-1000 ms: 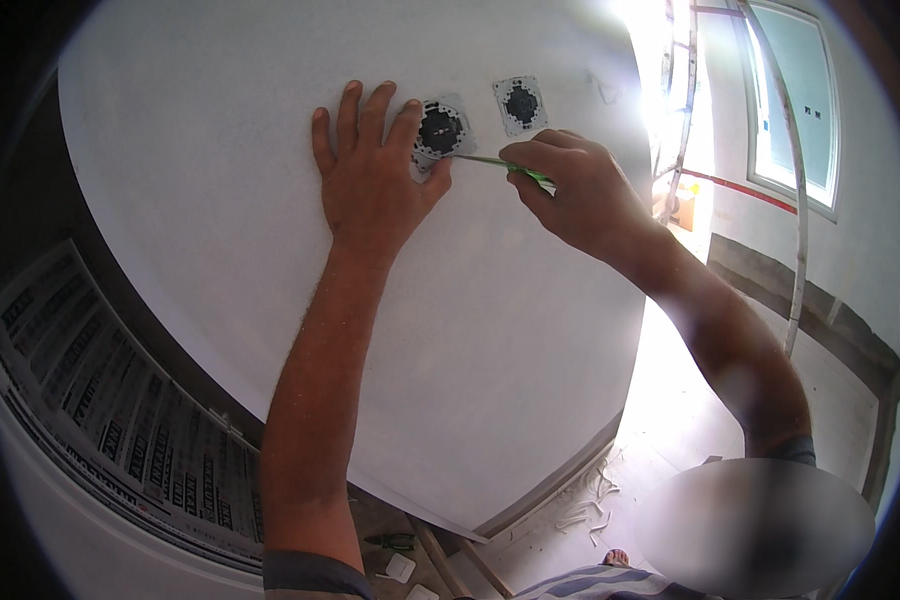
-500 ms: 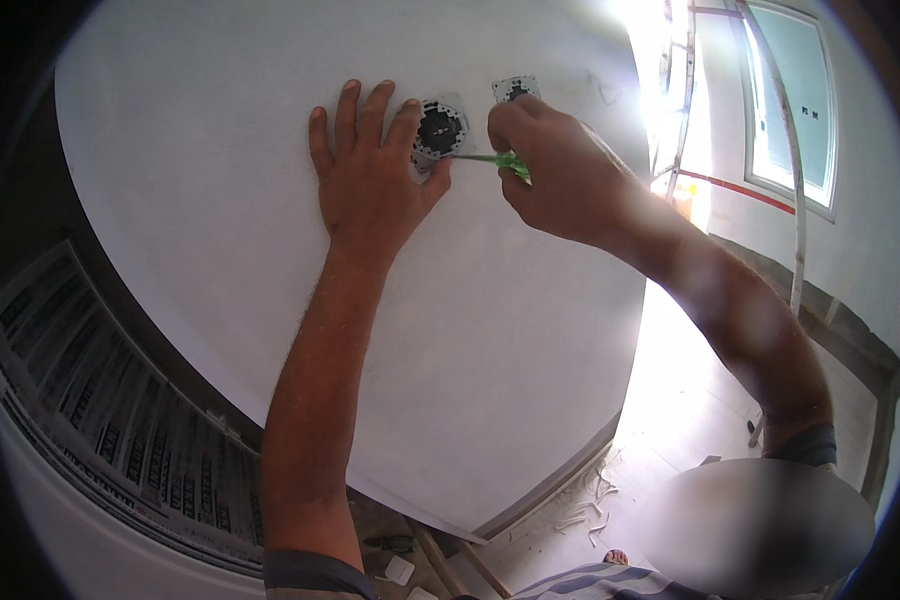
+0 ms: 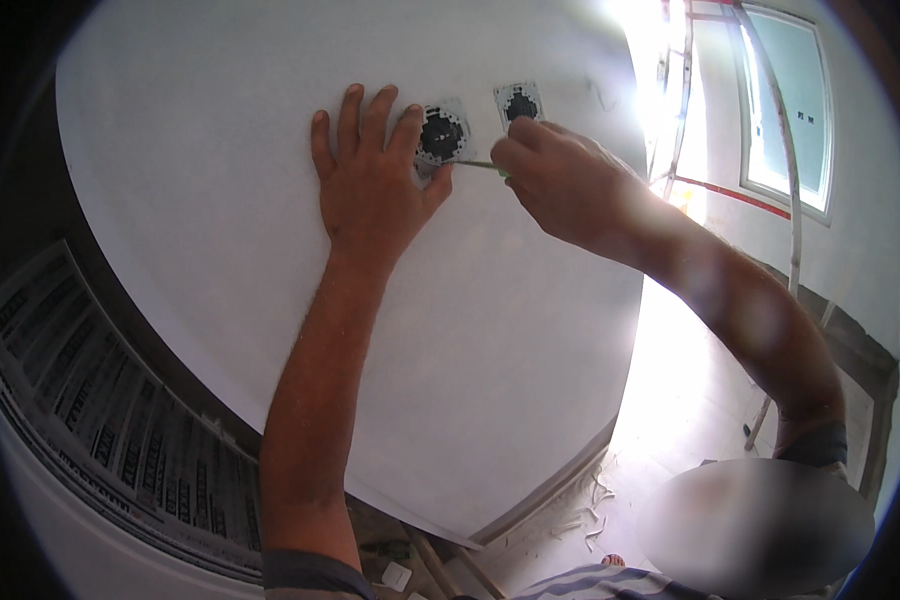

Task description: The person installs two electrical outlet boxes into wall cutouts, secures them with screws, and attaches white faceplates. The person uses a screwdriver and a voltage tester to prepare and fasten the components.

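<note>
On the white wall sits a round black socket insert in a notched metal mounting frame. My left hand lies against the wall with fingers spread, its index finger and thumb at the insert's left and lower edges. My right hand is closed around a screwdriver, its green handle mostly hidden in the fist. The thin shaft points left, its tip at the frame's lower edge near my left thumb. A second mounting frame with a dark middle sits to the right, just above my right knuckles.
A film-covered frame with dark print runs along the lower left. Pale scraps lie on the floor by the wall's foot. At right stand a ladder-like metal frame and a window. A small white piece lies below.
My right hand has shifted slightly down and its grip has turned, covering more of the green handle. More of the second mounting frame shows. My left hand stays at the insert.
</note>
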A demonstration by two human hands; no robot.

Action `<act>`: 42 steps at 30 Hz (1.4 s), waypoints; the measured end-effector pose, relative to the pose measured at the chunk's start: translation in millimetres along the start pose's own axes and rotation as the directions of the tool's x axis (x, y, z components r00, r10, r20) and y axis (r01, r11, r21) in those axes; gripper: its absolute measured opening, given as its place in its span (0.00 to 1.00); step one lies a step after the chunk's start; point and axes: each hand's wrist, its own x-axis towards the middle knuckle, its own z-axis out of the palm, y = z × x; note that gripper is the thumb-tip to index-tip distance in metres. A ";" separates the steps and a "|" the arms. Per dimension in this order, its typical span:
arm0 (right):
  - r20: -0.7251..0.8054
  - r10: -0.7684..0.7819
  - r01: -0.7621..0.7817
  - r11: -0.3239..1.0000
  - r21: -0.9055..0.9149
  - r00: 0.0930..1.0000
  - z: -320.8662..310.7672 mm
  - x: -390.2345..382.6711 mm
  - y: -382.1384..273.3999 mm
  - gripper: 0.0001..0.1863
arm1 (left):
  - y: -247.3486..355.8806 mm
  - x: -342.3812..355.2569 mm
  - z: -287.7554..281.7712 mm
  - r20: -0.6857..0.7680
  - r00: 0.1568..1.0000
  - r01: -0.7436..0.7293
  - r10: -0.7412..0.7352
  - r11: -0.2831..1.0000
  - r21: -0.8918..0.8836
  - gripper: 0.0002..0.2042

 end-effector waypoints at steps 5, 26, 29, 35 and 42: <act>0.413 0.360 -0.406 0.913 0.027 0.836 -21.0 15.0 -14.2 0.11 | -0.6 -0.1 -4.3 0.009 1.000 0.004 -0.004 1.000 -0.016 0.29; 0.110 0.320 -0.326 0.945 0.037 0.941 -0.6 9.2 -10.2 0.09 | -1.2 -3.1 1.2 0.008 1.000 -0.012 0.013 1.000 -0.002 0.31; 0.037 0.142 -0.140 0.989 -0.045 0.989 -4.0 2.5 -3.8 0.08 | -1.6 -0.7 0.8 -0.003 1.000 -0.013 0.013 1.000 -0.023 0.31; 0.427 0.473 -0.515 0.857 -0.017 0.771 -19.9 25.0 -17.3 0.07 | -3.7 -3.2 -0.9 0.001 1.000 -0.022 0.022 1.000 0.003 0.31; -0.113 -0.088 0.079 0.994 -0.081 0.990 5.4 -0.5 -6.3 0.10 | -3.9 -2.6 0.2 -0.037 0.997 -0.066 0.065 0.997 -0.032 0.31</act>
